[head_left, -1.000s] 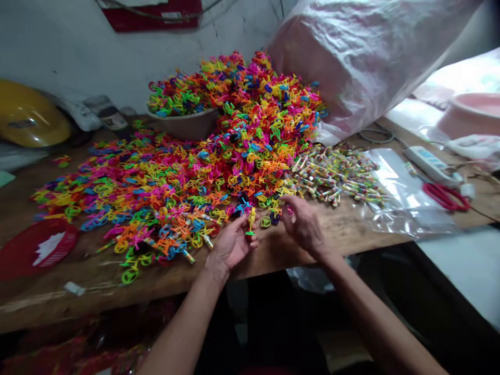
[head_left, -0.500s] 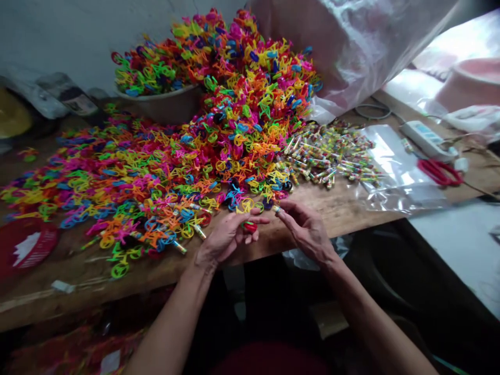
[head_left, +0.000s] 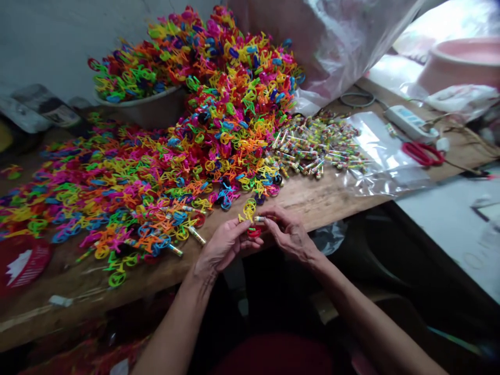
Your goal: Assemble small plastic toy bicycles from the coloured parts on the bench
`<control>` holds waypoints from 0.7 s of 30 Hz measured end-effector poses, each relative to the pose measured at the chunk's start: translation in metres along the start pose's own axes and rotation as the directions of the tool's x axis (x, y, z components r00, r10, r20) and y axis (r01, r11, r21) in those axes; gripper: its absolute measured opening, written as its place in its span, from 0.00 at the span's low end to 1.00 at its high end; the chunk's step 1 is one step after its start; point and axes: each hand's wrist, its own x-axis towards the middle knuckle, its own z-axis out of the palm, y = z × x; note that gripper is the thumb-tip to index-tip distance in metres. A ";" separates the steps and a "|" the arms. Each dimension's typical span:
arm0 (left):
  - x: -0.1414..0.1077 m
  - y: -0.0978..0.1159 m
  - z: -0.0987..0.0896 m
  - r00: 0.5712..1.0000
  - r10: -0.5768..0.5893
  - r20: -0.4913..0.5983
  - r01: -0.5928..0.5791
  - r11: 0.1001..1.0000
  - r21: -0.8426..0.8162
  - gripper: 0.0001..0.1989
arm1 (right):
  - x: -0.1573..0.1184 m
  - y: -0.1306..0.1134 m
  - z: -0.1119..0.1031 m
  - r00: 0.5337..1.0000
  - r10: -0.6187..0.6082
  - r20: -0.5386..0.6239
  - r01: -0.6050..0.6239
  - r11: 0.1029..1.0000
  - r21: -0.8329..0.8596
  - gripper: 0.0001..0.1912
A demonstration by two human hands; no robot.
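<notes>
Near the table's front edge, my left hand [head_left: 222, 244] is closed on a yellow plastic toy piece [head_left: 249, 209] with a round spoked wheel. A red and green piece [head_left: 254, 233] also shows at its fingers. From the right, my right hand [head_left: 291, 235] pinches a small printed tube [head_left: 259, 219], its end close to the yellow piece; whether they touch I cannot tell. Just beyond the hands spreads a big heap of colourful plastic toy pieces [head_left: 219, 135]. A few loose tubes [head_left: 196, 235] lie left of my left hand.
A pile of small tubes [head_left: 312, 146] lies right of the heap, beside clear plastic bags [head_left: 385, 166]. Red-handled scissors [head_left: 422, 154] and a power strip [head_left: 410, 124] are further right. A basin [head_left: 148, 109] holds more pieces; a red basket [head_left: 35, 263] is at left.
My right hand has moved left, bringing its tube up to the left hand. The yellow toy piece now stands up clearly from my left fingers. The view has shifted slightly right.
</notes>
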 end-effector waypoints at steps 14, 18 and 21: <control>-0.001 -0.002 0.013 0.990 -0.051 0.133 0.051 0.999 0.001 0.10 | -0.015 -0.001 -0.005 0.987 -0.159 -0.011 0.159 0.987 -0.003 0.11; -0.003 -0.006 0.012 0.992 -0.056 0.110 0.057 0.998 -0.010 0.08 | -0.019 0.002 -0.004 0.986 -0.142 -0.092 0.145 0.989 0.021 0.11; -0.005 -0.009 0.011 0.990 -0.069 0.122 0.072 0.997 -0.021 0.08 | -0.020 0.003 -0.003 0.987 -0.139 -0.083 0.142 0.989 0.032 0.10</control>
